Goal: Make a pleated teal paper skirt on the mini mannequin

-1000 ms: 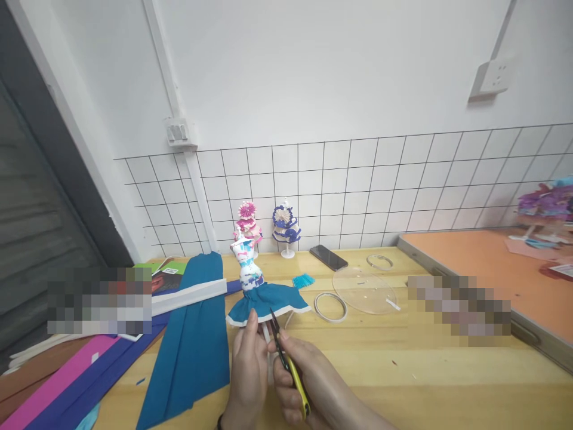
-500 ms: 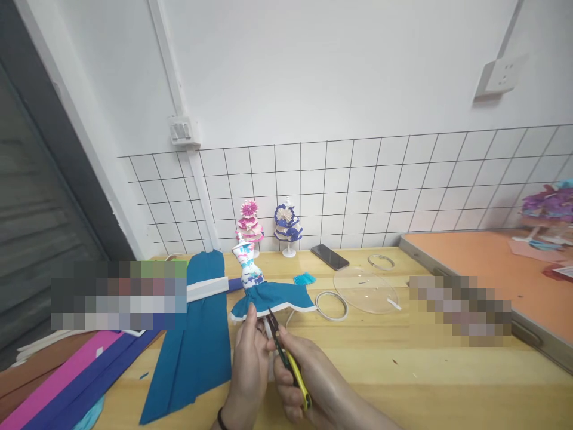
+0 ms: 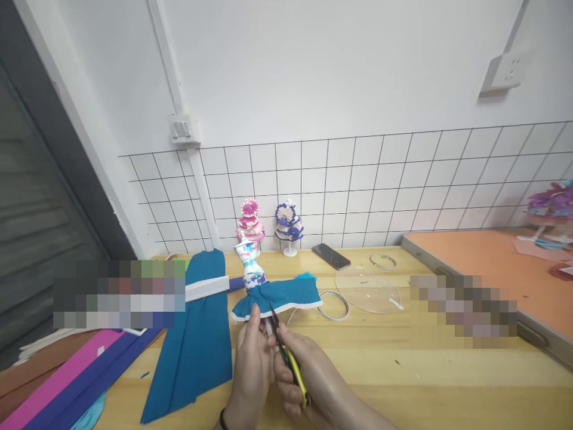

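Note:
My left hand (image 3: 250, 358) is closed under a small white dress form (image 3: 253, 261) splashed with pink and blue, its thumb on the white-edged hem of the teal paper skirt (image 3: 286, 294). The form leans slightly, and its stand is mostly hidden by my fingers. In my closed right hand (image 3: 302, 364) are dark-bladed scissors (image 3: 290, 364) with yellow and black handles. Their tip points up and rests at the skirt's hem, beside my left thumb. Whether the blades are parted is hard to see.
Teal crepe paper (image 3: 197, 340) lies left of my hands, by pink and blue strips (image 3: 67, 370). A clear disc (image 3: 367, 289), tape rings (image 3: 335, 306) and a phone (image 3: 331, 255) are at right. Two decorated forms (image 3: 289, 224) stand behind; an orange board (image 3: 483, 263) lies far right.
The skirt's right end has shifted slightly right and up, covering more of the light-blue fringed piece behind it. Both hands keep their hold, and the scissors' tip has risen slightly along the hem.

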The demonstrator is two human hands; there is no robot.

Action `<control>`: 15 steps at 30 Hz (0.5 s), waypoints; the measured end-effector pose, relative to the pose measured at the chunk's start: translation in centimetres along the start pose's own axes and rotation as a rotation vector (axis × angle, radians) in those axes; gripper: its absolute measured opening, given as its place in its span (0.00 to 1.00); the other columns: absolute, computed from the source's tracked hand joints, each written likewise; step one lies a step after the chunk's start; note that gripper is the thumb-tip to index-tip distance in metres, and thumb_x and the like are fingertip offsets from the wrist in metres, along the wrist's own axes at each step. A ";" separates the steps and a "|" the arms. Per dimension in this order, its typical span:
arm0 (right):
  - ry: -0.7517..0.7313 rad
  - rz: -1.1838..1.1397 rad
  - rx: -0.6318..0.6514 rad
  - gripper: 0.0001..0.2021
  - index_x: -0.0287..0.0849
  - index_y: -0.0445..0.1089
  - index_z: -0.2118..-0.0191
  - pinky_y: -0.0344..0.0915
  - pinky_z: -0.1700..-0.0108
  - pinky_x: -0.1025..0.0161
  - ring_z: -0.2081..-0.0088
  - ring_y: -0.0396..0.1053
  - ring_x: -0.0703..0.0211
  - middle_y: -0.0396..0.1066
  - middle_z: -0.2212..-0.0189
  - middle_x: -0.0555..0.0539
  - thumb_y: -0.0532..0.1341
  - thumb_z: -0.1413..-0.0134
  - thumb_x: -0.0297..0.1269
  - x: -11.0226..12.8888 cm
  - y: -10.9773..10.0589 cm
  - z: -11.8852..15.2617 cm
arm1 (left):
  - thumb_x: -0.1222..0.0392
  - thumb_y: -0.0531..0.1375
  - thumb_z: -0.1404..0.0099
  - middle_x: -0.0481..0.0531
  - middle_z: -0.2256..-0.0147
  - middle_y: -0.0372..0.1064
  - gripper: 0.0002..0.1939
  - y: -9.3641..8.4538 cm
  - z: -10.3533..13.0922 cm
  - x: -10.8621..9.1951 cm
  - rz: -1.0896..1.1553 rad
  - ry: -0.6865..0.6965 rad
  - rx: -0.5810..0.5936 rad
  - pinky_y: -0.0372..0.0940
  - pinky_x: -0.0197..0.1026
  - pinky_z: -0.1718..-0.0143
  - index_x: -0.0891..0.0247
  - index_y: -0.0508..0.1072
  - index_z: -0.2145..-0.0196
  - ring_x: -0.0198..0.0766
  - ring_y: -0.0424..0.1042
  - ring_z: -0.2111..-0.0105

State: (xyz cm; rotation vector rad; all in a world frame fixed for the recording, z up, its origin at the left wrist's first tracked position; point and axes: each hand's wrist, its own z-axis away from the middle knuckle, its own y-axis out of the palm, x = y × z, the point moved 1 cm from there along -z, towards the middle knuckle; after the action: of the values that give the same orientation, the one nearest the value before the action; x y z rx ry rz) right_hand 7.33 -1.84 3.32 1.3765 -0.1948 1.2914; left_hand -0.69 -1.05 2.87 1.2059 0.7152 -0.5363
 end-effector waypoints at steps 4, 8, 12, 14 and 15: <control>-0.007 0.000 -0.017 0.21 0.42 0.61 0.70 0.47 0.89 0.75 0.92 0.47 0.74 0.56 0.90 0.60 0.55 0.53 0.57 0.3 0.1 0.1 | 0.46 0.62 0.50 0.42 0.88 0.60 0.16 0.0 -0.2 -0.1 0.025 0.051 0.028 0.52 0.33 0.87 0.63 0.69 0.78 0.29 0.59 0.89; 0.017 0.003 -0.036 0.20 0.42 0.61 0.71 0.47 0.89 0.75 0.93 0.47 0.75 0.55 0.91 0.60 0.55 0.52 0.57 0.5 0.3 0.1 | 0.43 0.60 0.49 0.42 0.89 0.60 0.19 0.1 -0.2 -0.1 -0.002 0.031 0.031 0.53 0.34 0.86 0.64 0.70 0.77 0.29 0.58 0.90; 0.052 0.001 -0.052 0.20 0.42 0.61 0.70 0.47 0.89 0.76 0.93 0.47 0.75 0.55 0.91 0.60 0.53 0.50 0.56 0.4 0.2 0.0 | 0.43 0.58 0.47 0.41 0.89 0.59 0.19 0.2 0.0 -0.2 -0.010 0.049 0.052 0.49 0.33 0.88 0.63 0.68 0.77 0.28 0.56 0.91; 0.064 -0.004 -0.046 0.20 0.42 0.61 0.69 0.48 0.89 0.76 0.93 0.47 0.75 0.55 0.91 0.60 0.53 0.49 0.56 0.2 0.2 -0.1 | 0.43 0.59 0.48 0.40 0.90 0.56 0.19 0.2 0.1 -0.2 -0.031 0.023 0.036 0.44 0.32 0.91 0.63 0.66 0.79 0.26 0.52 0.92; 0.067 -0.008 -0.041 0.19 0.42 0.61 0.69 0.48 0.89 0.76 0.93 0.47 0.74 0.55 0.91 0.60 0.52 0.48 0.55 0.1 0.2 -0.1 | 0.43 0.60 0.49 0.39 0.90 0.54 0.19 0.1 0.2 -0.2 -0.043 0.004 0.023 0.42 0.32 0.92 0.62 0.65 0.80 0.26 0.51 0.93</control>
State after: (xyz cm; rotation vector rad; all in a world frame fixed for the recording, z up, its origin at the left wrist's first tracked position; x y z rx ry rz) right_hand 7.20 -1.74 3.46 1.2961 -0.1693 1.3181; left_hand -0.70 -1.16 3.16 1.2154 0.7419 -0.5791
